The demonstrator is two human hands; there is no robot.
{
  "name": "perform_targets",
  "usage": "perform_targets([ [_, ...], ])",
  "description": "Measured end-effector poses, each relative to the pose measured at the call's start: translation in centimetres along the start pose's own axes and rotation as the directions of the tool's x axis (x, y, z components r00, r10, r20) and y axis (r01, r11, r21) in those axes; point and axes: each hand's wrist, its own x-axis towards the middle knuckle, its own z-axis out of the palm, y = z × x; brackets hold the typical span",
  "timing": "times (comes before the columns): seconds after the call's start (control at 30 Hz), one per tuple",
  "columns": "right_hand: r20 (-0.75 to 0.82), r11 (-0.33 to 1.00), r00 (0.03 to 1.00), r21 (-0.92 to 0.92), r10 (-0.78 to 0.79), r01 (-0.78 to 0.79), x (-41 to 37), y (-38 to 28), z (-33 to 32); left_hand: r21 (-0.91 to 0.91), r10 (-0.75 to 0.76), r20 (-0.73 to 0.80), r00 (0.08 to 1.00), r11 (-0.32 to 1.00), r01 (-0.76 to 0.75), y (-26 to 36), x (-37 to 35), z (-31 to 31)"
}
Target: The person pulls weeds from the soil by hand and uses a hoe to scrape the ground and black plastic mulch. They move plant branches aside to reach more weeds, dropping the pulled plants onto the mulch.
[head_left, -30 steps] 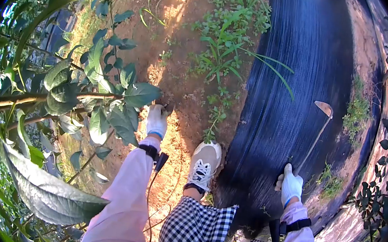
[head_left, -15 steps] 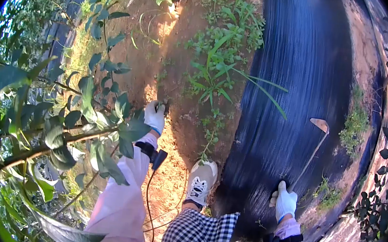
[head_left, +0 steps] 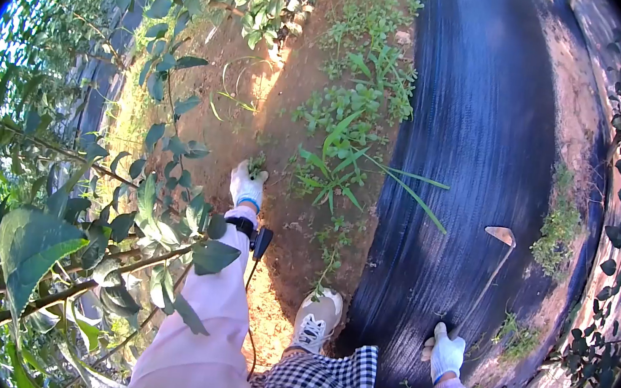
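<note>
My left hand (head_left: 249, 185), in a white glove, reaches low over the bare soil with its fingers closed on a small green weed (head_left: 256, 163). The weed's roots cannot be made out. At lower right, my right hand (head_left: 447, 353), also white-gloved, is curled in a fist around the handle end of a weeding hoe (head_left: 498, 265). Its thin shaft slants up and away from the fist to a small, rust-coloured blade (head_left: 503, 235) above the black ground sheet (head_left: 444, 232). The grip itself is hidden inside the glove.
Leafy branches (head_left: 86, 283) crowd the left side, crossing close to my left arm. A strip of weeds (head_left: 347, 137) grows along the sheet's edge. My shoe (head_left: 317, 321) stands on the soil between both hands. More low weeds (head_left: 555, 230) line the sheet's right side.
My left hand has moved forward slightly along the soil, and green leaves now show at its fingertips. My right hand and the hoe sit lower in view as the camera shifts.
</note>
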Motion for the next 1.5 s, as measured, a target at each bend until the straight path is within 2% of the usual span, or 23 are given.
perform_targets([
  [0.07, 0.0, 1.0, 1.0, 0.02, -0.009, 0.009, 0.0, 0.3, 0.0, 0.09, 0.002, 0.038, 0.999, 0.996, -0.006, -1.1, 0.9, 1.3],
  [0.17, -0.014, 0.998, 0.999, 0.053, -0.035, 0.036, 0.0, 0.1, 0.2, -0.448, -0.266, 0.017, 0.964, 0.86, 0.245, -2.6, 1.4, 2.5],
  [0.2, -0.022, 0.998, 0.999, 0.044, -0.038, 0.039, -0.1, 0.0, 0.2, -0.488, -0.261, 0.009, 0.965, 0.842, 0.232, -4.4, 1.8, 4.1],
  [0.3, -0.03, 1.0, 0.999, -0.009, -0.024, 0.023, -0.1, 0.2, 0.1, -0.025, 0.061, -0.141, 0.988, 0.998, -0.065, 2.7, -0.8, -0.2],
  [0.43, -0.055, 1.0, 0.998, -0.014, -0.015, 0.014, -0.8, -0.5, 0.3, -0.104, 0.184, -0.04, 0.982, 0.977, -0.187, 1.0, 1.7, 2.2],
  [0.47, -0.051, 1.0, 0.999, -0.007, -0.019, 0.019, -0.8, -0.4, 0.3, -0.359, 0.082, 0.046, 0.996, 0.931, -0.061, 0.0, 2.7, 2.7],
  [0.5, -0.046, 1.0, 0.999, 0.001, -0.024, 0.024, -0.7, -0.2, 0.2, -0.443, -0.108, -0.113, 0.988, 0.896, 0.047, -1.8, 3.8, 5.1],
  [0.57, -0.046, 1.0, 0.999, 0.009, -0.027, 0.028, -0.5, -0.2, 0.3, -0.507, -0.24, -0.079, 0.968, 0.845, 0.168, -0.8, 4.6, 4.5],
  [0.67, -0.058, 1.0, 0.998, 0.008, -0.019, 0.02, -0.6, -0.3, 0.3, -0.161, -0.052, -0.169, 0.984, 0.987, 0.024, 1.9, 5.1, 4.0],
  [0.77, -0.059, 1.0, 0.998, 0.023, -0.012, 0.013, -0.8, -0.4, 0.3, 0.09, 0.088, -0.092, 0.992, 0.993, -0.08, 5.1, 5.3, 3.3],
  [0.83, -0.057, 0.999, 0.998, 0.029, -0.015, 0.017, -0.7, -0.2, 0.3, 0.109, 0.068, 0.052, 0.996, 0.991, -0.073, 4.4, 7.2, 3.4],
  [0.9, -0.067, 1.0, 0.998, 0.014, -0.018, 0.019, -0.7, -0.2, 0.4, -0.25, 0.069, -0.017, 0.997, 0.966, -0.071, 2.8, 6.9, 4.0],
  [0.97, -0.068, 1.0, 0.998, 0.008, -0.016, 0.017, -0.6, -0.2, 0.4, -0.553, -0.168, -0.145, 0.975, 0.831, 0.06, 0.9, 5.5, 5.3],
  [1.03, -0.066, 1.0, 0.998, 0.014, -0.01, 0.011, -0.6, -0.2, 0.4, -0.53, -0.324, -0.18, 0.929, 0.827, 0.186, 0.4, 3.6, 5.0],
  [1.1, -0.063, 1.0, 0.998, 0.016, -0.02, 0.021, -0.7, -0.4, 0.4, -0.46, -0.073, -0.106, 0.992, 0.888, 0.016, 0.2, 3.0, 5.0],
  [1.2, -0.064, 1.0, 0.998, -0.003, -0.018, 0.018, -0.8, -0.4, 0.4, -0.08, 0.336, -0.021, 0.942, 0.938, -0.337, 5.1, 2.9, 3.1],
  [1.23, -0.063, 1.0, 0.998, -0.013, -0.017, 0.016, -1.0, -0.6, 0.4, 0.022, 0.263, 0.065, 0.963, 0.964, -0.265, 6.3, 3.0, 2.7],
  [1.3, -0.067, 1.0, 0.998, -0.017, -0.005, 0.004, -1.0, -0.6, 0.3, -0.076, 0.319, 0.069, 0.945, 0.946, -0.314, 4.7, 3.7, 3.6],
  [1.37, -0.065, 1.0, 0.998, -0.03, 0.006, -0.008, -1.1, -0.8, 0.3, -0.343, 0.128, -0.014, 0.992, 0.931, -0.125, 2.8, 1.7, 3.3],
  [1.4, -0.067, 1.0, 0.998, -0.005, 0.002, -0.002, -1.1, -0.7, 0.4, -0.485, 0.081, -0.103, 0.991, 0.866, -0.121, 0.3, 0.5, 4.0],
  [1.43, -0.059, 1.0, 0.998, 0.002, 0.0, 0.0, -1.0, -0.6, 0.5, -0.489, -0.087, -0.068, 0.994, 0.871, 0.043, -0.2, -2.0, 2.3],
  [1.47, -0.054, 1.0, 0.999, 0.011, -0.004, 0.005, -0.9, -0.5, 0.4, -0.611, -0.183, -0.2, 0.963, 0.791, 0.023, -3.0, -3.4, 3.5],
  [1.5, -0.051, 1.0, 0.999, 0.021, -0.007, 0.008, -0.9, -0.5, 0.4, -0.376, -0.26, -0.105, 0.96, 0.904, 0.204, -3.6, -5.4, 1.4],
])
